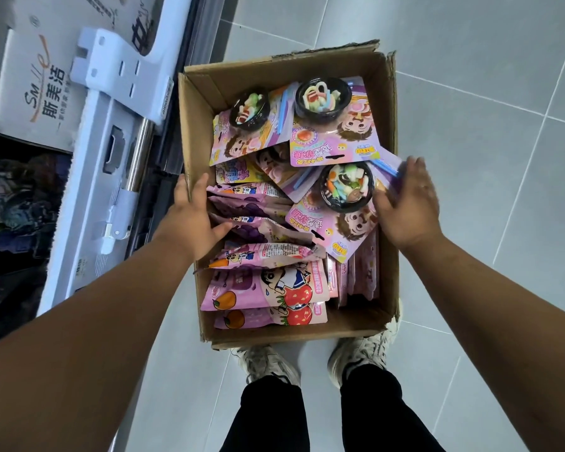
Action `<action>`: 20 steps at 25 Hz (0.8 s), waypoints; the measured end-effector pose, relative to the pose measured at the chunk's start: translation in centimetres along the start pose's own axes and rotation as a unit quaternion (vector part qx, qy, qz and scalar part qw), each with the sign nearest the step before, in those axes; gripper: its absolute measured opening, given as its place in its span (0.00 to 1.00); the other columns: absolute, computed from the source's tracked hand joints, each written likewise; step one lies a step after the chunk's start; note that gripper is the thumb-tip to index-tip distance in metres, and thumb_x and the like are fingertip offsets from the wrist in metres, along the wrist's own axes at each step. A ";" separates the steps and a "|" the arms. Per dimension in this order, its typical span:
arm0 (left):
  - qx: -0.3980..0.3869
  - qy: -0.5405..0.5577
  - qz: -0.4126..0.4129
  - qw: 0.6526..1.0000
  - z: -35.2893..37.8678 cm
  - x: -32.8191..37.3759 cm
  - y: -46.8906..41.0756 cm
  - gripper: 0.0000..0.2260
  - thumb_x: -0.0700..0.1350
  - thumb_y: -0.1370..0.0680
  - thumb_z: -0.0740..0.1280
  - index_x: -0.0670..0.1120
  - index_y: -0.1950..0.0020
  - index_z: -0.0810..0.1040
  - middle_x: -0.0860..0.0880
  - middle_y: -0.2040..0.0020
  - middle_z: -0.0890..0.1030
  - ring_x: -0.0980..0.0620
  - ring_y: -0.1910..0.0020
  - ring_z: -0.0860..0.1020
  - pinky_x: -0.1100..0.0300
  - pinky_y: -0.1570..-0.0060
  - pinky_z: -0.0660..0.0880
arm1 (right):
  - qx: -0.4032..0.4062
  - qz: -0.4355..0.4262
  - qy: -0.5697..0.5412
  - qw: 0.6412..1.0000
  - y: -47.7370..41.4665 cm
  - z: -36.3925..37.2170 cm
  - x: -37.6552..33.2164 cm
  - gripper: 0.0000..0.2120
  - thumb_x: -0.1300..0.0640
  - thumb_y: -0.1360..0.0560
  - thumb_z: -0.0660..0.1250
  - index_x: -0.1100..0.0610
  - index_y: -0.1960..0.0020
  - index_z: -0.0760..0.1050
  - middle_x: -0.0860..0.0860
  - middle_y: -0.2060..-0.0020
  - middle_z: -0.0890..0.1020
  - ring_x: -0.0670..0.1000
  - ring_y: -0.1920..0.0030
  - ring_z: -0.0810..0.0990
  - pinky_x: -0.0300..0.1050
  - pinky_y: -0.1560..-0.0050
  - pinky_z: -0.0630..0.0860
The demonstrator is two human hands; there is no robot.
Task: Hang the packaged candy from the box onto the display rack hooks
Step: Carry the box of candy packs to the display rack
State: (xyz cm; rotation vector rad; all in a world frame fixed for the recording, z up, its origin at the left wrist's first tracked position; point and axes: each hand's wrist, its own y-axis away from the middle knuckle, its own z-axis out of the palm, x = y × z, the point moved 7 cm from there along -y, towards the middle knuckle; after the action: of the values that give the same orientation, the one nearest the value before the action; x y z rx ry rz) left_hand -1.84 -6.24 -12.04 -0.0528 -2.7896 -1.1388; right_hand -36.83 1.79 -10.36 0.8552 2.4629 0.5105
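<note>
Box full of candy packs, hanging not begun (nothing picked yet); left hand and right hand both released, empty.

Candy packs in cardboard box, left hand at rim, right hand splayed

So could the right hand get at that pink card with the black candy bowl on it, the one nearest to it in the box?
Probably yes. The right hand is open right beside that bowl card, which lies on top of the pile in the open box, nothing covering it.
</note>
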 end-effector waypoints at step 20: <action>0.052 0.089 -0.030 0.994 -0.4 -1.6 -0.1 0.43 0.45 0.22 0.69 0.50 0.18 0.41 0.37 0.28 0.70 0.34 0.43 0.78 0.50 0.50 0.73 | -0.014 -0.012 -0.088 0.996 -0.1 2.3 0.9 0.35 0.55 0.21 0.63 0.51 0.20 0.49 0.54 0.33 0.76 0.61 0.38 0.77 0.55 0.39 0.74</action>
State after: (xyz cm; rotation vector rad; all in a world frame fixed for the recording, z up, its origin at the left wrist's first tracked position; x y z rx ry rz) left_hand -0.22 -6.51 -12.05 0.1361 -2.7017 -0.9582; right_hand -36.21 2.78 -12.58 0.8210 2.2977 0.4392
